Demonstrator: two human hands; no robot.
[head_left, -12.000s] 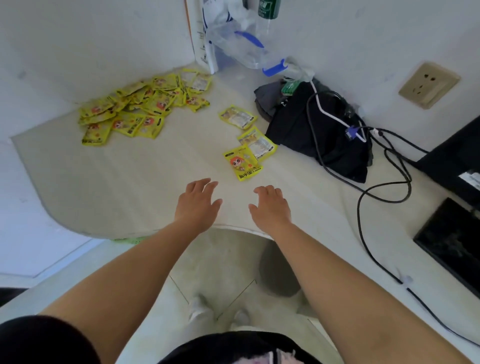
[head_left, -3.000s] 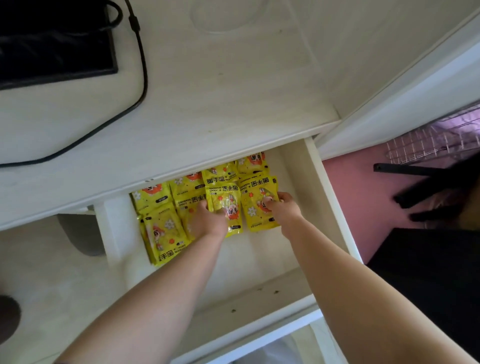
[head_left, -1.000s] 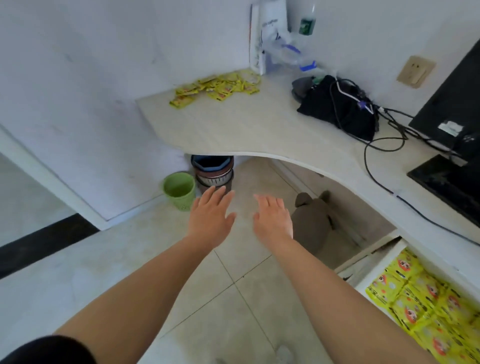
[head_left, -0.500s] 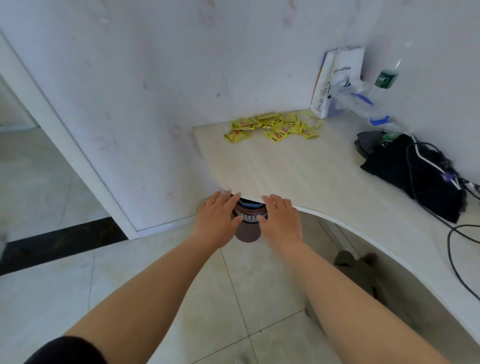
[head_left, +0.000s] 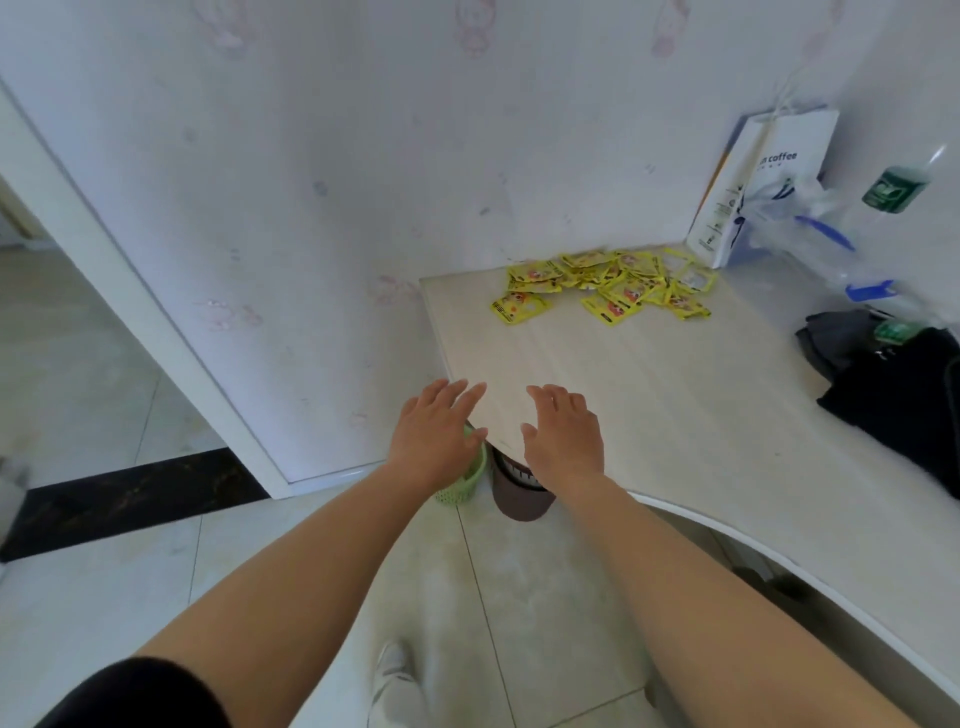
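1. Two bare forearms reach forward from the bottom edge; a black sleeve (head_left: 130, 696) covers the left upper arm.
2. One white shoe (head_left: 395, 675) shows on the tiled floor (head_left: 104, 597) between the arms.
3. Left hand (head_left: 436, 441): palm down, fingers straight and a little spread, gripping nothing. Its fingertips sit at the near left corner of the desk (head_left: 649, 395); cannot tell if they touch it.
4. Right hand (head_left: 563, 441): palm down, fingers relaxed and apart, gripping nothing. It hangs over the near edge of the desk, just beside the left hand; contact with the top is not clear.
5. Green basket (head_left: 465, 486) stands on the floor under the desk corner, partly hidden by the left hand.
6. Brown bin (head_left: 519, 499) stands just right of the basket, partly under the desk edge and the right wrist.
7. Yellow sachets (head_left: 608, 283) lie in a loose, overlapping pile at the far end of the desk, against the wall (head_left: 363, 156), well apart from both hands. A few lie at the near fringe of the pile.
8. Black bag (head_left: 904, 395) lies on the desk at the right, well apart from the sachets.
9. White paper bag (head_left: 769, 182) stands upright in the far corner, just right of the pile.
10. Clear plastic bag (head_left: 800, 228) sits right beside the paper bag.
11. Bottle (head_left: 896, 189) with a green label stands at the far right by the wall.
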